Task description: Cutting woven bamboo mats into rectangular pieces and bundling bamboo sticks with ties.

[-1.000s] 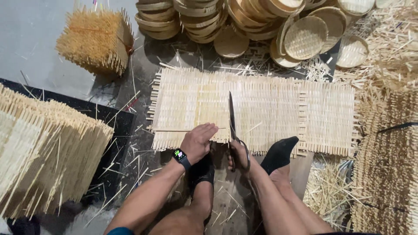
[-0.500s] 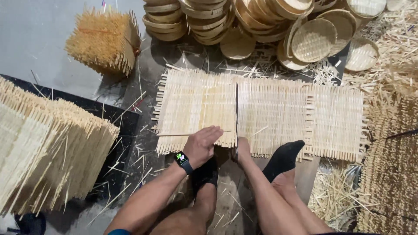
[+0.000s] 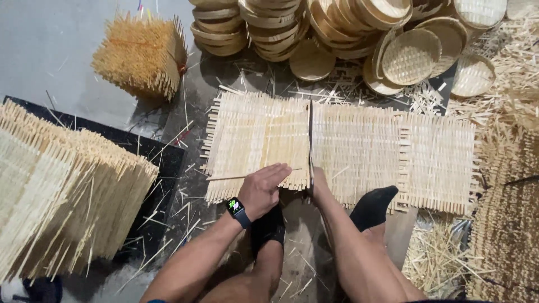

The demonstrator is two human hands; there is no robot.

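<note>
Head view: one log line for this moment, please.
left hand: pressing woven mat | right hand: at blade, grip hidden | mat: split along blade

Views: one, head-worn. Position: above a person seated on the floor, looking steeply down and forward past the knees. Range: near; the forearms enter from the bottom edge, the mat (image 3: 342,148) fills mid-frame. Far field, top edge: stacked baskets (image 3: 337,28). Left edge: pile of mats (image 3: 62,185). Shared coverage: not applicable, single view.
</note>
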